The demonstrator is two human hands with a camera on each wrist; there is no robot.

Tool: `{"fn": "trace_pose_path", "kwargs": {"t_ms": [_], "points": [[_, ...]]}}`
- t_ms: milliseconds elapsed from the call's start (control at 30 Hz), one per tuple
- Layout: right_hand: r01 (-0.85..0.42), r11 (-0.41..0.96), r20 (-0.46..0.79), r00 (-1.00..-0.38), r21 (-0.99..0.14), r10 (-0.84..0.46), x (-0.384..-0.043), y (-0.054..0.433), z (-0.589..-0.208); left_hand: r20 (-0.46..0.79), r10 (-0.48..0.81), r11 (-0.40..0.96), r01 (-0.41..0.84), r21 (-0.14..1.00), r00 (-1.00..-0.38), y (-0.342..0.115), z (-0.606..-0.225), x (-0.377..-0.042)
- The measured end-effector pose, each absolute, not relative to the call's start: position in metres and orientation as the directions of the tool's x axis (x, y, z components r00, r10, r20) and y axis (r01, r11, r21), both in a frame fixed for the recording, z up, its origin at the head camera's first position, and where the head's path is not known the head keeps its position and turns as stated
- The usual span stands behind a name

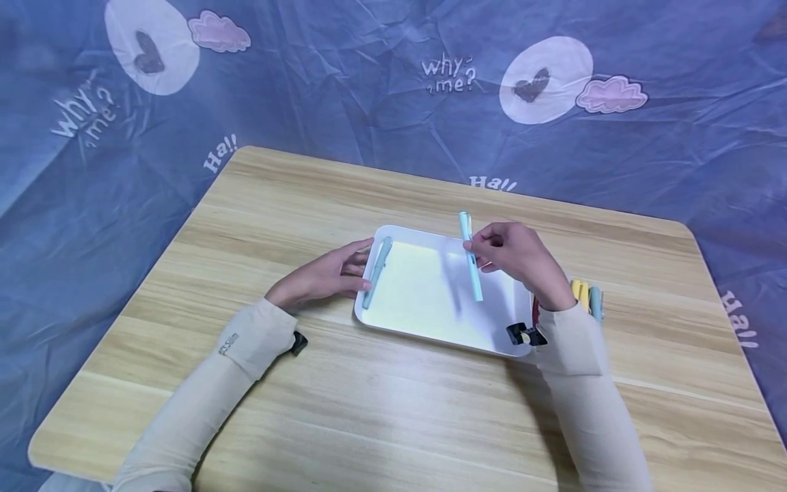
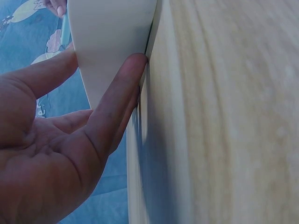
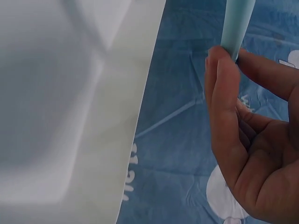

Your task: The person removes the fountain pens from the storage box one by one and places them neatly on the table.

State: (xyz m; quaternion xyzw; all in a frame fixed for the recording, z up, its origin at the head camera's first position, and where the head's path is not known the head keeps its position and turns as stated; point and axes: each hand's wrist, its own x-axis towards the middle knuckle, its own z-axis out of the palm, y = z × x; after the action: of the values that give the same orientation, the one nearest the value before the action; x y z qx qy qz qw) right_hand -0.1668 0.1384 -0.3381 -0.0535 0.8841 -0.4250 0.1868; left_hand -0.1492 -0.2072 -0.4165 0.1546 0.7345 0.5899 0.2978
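A shallow white tray (image 1: 413, 290) sits on the wooden table. My left hand (image 1: 322, 275) grips its left end, the thumb over the rim and the fingers (image 2: 114, 100) against the outer wall. Inside the tray, along that end, lies a light blue pen (image 1: 378, 272). Over the tray's right half, my right hand (image 1: 519, 254) pinches another light blue pen (image 1: 474, 279) between thumb and fingertips. This pen stands nearly upright in the head view, its clip towards the top. In the right wrist view the pen (image 3: 237, 28) rises from the fingertips, beside the tray's wall (image 3: 117, 107).
Right of the tray, partly hidden by my right wrist, are yellow pens (image 1: 580, 292) and a blue-green pen (image 1: 596, 303). Something red shows beside them. The wooden table (image 1: 369, 410) extends around the tray, and a blue printed cloth (image 1: 369, 89) hangs behind it.
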Motion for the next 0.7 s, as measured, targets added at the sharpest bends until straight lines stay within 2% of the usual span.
{"fn": "trace_pose_path", "kwargs": {"t_ms": [500, 700], "points": [[0.149, 0.676, -0.305, -0.945, -0.722, -0.118, -0.151, 0.192, -0.344, -0.266, 0.577, 0.280, -0.119, 0.953, -0.772, -0.205, -0.415, -0.150], [0.160, 0.648, -0.298, -0.948, -0.745, -0.109, -0.145, 0.208, -0.348, -0.255, 0.576, 0.315, -0.077, 0.946, -0.777, -0.207, -0.413, -0.150]]}}
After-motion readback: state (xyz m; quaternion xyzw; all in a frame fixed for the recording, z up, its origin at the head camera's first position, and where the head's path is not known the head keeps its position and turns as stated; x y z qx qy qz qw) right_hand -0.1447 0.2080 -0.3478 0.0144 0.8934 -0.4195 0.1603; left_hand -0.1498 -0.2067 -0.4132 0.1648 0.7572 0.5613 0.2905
